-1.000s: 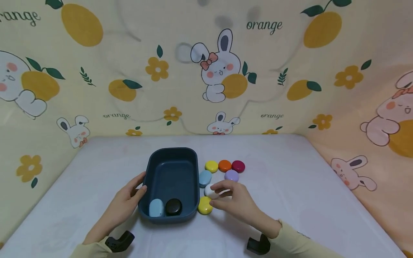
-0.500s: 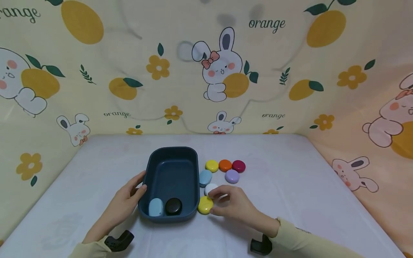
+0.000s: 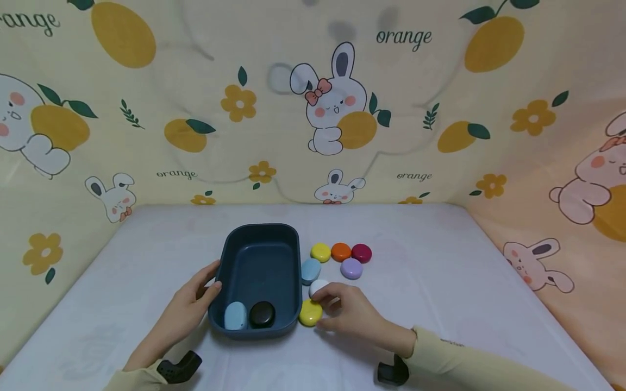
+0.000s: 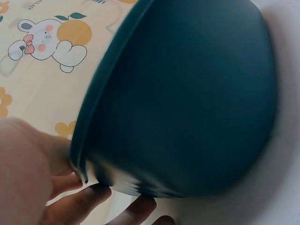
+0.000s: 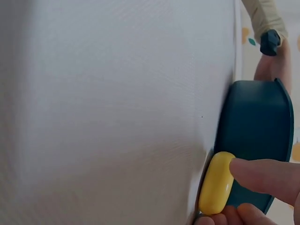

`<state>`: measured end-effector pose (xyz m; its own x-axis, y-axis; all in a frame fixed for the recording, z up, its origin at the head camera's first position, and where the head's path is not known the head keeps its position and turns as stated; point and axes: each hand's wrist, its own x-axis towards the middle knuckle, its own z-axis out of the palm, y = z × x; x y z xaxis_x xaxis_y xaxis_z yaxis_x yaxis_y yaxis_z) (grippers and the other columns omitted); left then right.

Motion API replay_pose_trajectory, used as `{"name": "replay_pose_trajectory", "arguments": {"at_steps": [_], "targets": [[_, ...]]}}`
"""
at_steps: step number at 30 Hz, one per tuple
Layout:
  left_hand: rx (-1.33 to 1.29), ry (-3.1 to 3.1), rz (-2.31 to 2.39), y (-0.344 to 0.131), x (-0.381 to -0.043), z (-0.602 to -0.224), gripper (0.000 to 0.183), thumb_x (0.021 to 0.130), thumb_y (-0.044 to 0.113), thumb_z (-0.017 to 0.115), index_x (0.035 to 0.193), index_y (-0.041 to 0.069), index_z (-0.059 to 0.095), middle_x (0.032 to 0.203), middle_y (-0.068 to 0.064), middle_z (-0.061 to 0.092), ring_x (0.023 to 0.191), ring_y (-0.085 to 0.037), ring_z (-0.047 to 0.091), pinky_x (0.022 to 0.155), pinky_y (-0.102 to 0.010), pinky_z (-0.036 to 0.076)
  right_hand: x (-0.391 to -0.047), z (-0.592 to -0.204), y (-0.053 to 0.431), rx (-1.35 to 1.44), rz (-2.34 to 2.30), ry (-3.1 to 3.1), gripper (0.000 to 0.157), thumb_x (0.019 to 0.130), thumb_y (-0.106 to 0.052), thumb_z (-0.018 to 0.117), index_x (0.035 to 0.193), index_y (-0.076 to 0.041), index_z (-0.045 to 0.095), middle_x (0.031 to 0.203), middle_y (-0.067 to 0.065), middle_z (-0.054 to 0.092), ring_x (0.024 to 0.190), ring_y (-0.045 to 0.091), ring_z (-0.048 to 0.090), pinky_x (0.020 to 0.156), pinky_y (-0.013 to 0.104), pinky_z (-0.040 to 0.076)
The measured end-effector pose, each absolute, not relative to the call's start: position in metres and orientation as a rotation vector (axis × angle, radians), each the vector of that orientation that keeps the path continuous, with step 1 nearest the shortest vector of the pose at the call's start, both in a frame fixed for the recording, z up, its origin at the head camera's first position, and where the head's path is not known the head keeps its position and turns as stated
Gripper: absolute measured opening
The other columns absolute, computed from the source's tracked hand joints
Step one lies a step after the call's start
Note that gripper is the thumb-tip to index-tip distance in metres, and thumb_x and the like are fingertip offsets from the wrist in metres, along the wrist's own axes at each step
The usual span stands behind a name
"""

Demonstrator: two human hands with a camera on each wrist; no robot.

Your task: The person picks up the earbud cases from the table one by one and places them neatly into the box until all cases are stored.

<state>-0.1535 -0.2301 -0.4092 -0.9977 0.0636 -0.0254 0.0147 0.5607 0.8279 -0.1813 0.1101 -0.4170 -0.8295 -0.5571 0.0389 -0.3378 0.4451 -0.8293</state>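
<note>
My left hand (image 3: 188, 301) holds the left side of a dark blue box (image 3: 259, 266), thumb and index finger at its rim. In the left wrist view, its fingertips (image 4: 143, 204) lie along the box's outer wall. Inside the box, near its front, are a light blue rounded piece (image 3: 236, 315) and a black one (image 3: 262, 314). My right hand (image 3: 354, 314) pinches a glossy yellow disc (image 3: 310, 313) beside the box's front right corner. The right wrist view has the thumb (image 5: 262, 176) at one end of the disc and curled fingers at the other.
Behind the right fingers a white disc (image 3: 318, 288) is partly hidden. Further back are a light blue piece (image 3: 310, 271) close to the box, a lilac disc (image 3: 351, 268), and yellow (image 3: 320, 252), orange (image 3: 340, 251) and dark red discs (image 3: 361, 253) in a row.
My right hand has come slightly lower and closer round the front yellow disc, its index finger moving from over the white disc to the yellow one's edge. My left hand and the box stay put.
</note>
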Motion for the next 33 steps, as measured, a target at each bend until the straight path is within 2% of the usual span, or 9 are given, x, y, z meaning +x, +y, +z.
{"name": "replay_pose_trajectory", "arguments": {"at_steps": [7,13,22,26,33], "targets": [[0.066,2.721,1.479,-0.2289,-0.1528,-0.4106,0.061,0.105,0.037,0.047,0.155,0.009,0.026,0.156,-0.019,0.030,0.135,-0.040,0.039,0.104,-0.054,0.038,-0.1803,-0.4165,0.1081,-0.819,-1.281,2.490,0.041,0.076,-0.002,0.083,0.114,-0.004,0.068,0.109,0.001,0.067,0.094,0.020,0.061,0.083,0.032,0.055],[0.072,2.723,1.480,-0.2290,-0.1524,-0.4103,0.064,0.104,0.041,0.047,0.156,0.009,0.026,0.156,-0.019,0.030,0.135,-0.040,0.038,0.105,-0.054,0.037,-0.1831,-0.4211,0.1048,-0.848,-1.236,2.480,0.046,0.073,-0.005,0.087,0.115,-0.007,0.068,0.107,-0.005,0.067,0.093,0.012,0.062,0.083,0.028,0.054],[0.080,2.728,1.475,-0.2299,-0.1524,-0.4088,0.061,0.106,0.035,0.047,0.156,0.008,0.026,0.156,-0.019,0.030,0.136,-0.041,0.037,0.105,-0.054,0.036,-0.1876,-0.4209,0.1012,-0.868,-1.174,2.463,0.049,0.072,-0.012,0.089,0.116,-0.013,0.068,0.107,-0.010,0.066,0.095,0.009,0.060,0.082,0.027,0.053],[0.069,2.724,1.472,-0.2294,-0.1526,-0.4087,0.059,0.106,0.030,0.047,0.156,0.008,0.026,0.156,-0.019,0.029,0.136,-0.040,0.037,0.105,-0.054,0.036,-0.1882,-0.4190,0.1008,-0.876,-1.134,2.479,0.049,0.070,-0.013,0.091,0.114,-0.011,0.069,0.104,-0.011,0.066,0.093,0.010,0.059,0.081,0.026,0.052],[0.059,2.714,1.455,-0.2275,-0.1527,-0.4081,0.060,0.106,0.031,0.047,0.156,0.008,0.024,0.156,-0.020,0.028,0.137,-0.042,0.034,0.105,-0.055,0.036,-0.1865,-0.4148,0.1053,-0.824,-1.195,2.459,0.052,0.068,-0.011,0.091,0.115,-0.007,0.068,0.104,-0.008,0.066,0.091,0.012,0.060,0.079,0.028,0.055]]}}
